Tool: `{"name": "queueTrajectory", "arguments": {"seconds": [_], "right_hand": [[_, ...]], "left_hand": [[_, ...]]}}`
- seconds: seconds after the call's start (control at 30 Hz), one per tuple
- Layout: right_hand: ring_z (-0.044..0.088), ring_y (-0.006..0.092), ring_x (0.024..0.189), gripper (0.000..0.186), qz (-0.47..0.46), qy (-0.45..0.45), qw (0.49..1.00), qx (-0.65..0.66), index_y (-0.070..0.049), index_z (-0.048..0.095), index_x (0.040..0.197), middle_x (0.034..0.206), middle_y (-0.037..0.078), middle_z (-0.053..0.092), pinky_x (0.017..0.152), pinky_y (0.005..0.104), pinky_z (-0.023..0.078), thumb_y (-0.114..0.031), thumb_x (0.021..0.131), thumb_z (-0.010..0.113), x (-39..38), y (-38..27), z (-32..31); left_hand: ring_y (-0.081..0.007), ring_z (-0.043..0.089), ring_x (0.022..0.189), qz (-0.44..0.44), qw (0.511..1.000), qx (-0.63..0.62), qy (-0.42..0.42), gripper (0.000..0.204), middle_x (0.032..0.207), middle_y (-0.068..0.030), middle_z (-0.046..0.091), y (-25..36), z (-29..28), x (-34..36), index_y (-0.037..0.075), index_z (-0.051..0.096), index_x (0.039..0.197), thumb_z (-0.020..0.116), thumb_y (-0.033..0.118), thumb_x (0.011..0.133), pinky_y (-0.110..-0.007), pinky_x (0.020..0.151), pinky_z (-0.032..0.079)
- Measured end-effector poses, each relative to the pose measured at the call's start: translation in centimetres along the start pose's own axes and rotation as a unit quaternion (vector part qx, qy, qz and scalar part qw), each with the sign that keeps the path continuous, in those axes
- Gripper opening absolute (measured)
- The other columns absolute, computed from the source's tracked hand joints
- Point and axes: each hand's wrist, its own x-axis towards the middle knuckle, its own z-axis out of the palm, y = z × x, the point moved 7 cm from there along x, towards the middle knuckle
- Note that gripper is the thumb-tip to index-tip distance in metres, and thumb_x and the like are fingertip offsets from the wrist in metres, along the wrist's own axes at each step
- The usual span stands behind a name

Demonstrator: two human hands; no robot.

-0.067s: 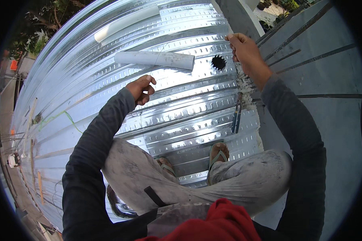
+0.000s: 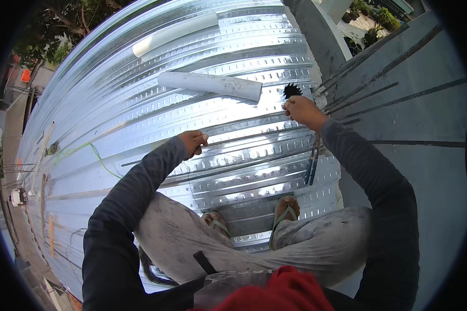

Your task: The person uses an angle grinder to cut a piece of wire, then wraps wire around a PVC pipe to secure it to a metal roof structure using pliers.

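Since the earlier frame both hands had drawn closer to the person: the right hand point(image 2: 305, 110) had come from the deck's right edge to just on the near side of a jagged black opening point(image 2: 292, 89), and the left hand point(image 2: 192, 143) had dropped lower over the ribs. The view itself had shifted slightly too.

Largest of all was the ribbed metal decking point(image 2: 150, 119), which carried the person's feet and most of the loose things. A grey concrete surface point(image 2: 420, 197) bordered it on the right, with dark steel bars point(image 2: 420, 143) running across it.

Two pale plastic pipes lay beyond the hands, the farther pipe point(image 2: 176, 33) and the nearer pipe point(image 2: 213, 85); both lay roughly along the ribs, which probably kept them from rolling. A green cord point(image 2: 99, 159) curled loosely at the left. The blue-handled pliers point(image 2: 308, 171) rested near the deck's right edge, just below the right wrist, presumably left there to be within easy reach.

The person squatted with knees apart, arms reaching past them, a posture that seemed to leave the space between free for both hands. The right fingers were pressed together at the tips, the left ones curled with the thumb against the index finger; whether either pinched something very thin, such as wire, could not be told.
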Motion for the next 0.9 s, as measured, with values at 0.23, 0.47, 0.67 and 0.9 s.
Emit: {"name": "queueTrajectory", "arguments": {"seconds": [0.23,0.47,0.67,0.9], "right_hand": [[0.067,0.0408,0.112,0.095,-0.221,-0.015,0.909,-0.352,-0.004,0.048,0.145,0.126,0.024,0.064,0.099,0.0520,0.052,-0.061,0.076,0.081,9.9,-1.1,9.5],[0.069,0.0405,0.105,0.081,-0.172,-0.138,0.924,-0.311,-0.005,0.052,0.129,0.114,0.020,0.067,0.091,0.0469,0.056,-0.033,0.063,0.090,11.9,-0.7,11.1],[0.069,0.0352,0.103,0.061,-0.313,0.036,0.939,-0.141,-0.005,0.061,0.119,0.109,0.020,0.069,0.089,0.0439,0.055,-0.039,0.075,0.087,3.0,-14.3,-1.7],[0.070,0.0289,0.082,0.043,-0.355,0.192,0.901,-0.158,0.000,0.067,0.106,0.090,0.018,0.071,0.078,0.0370,0.055,-0.028,0.076,0.078,-13.7,-24.0,-17.1]], "left_hand": [[-0.0155,0.069,0.079,0.033,0.979,0.194,-0.046,0.035,0.095,-0.0070,0.077,-7.0,0.3,-4.1,0.014,0.078,0.117,0.072,0.040,0.095,-0.035,0.077,0.055],[-0.0263,0.072,0.100,0.029,0.962,0.253,-0.104,0.036,0.107,-0.0113,0.076,-5.5,4.3,-6.0,0.020,0.074,0.125,0.071,0.038,0.095,-0.043,0.089,0.056],[-0.0431,0.049,0.135,0.121,0.905,0.391,0.111,0.089,0.150,-0.0198,0.049,3.6,1.4,-2.6,0.016,0.040,0.156,0.078,0.053,0.084,-0.051,0.112,0.044],[-0.0427,0.042,0.142,0.462,0.814,0.184,0.300,0.113,0.153,-0.0265,0.044,27.4,1.2,3.0,0.004,0.035,0.156,0.094,0.044,0.068,-0.049,0.120,0.035]]}}
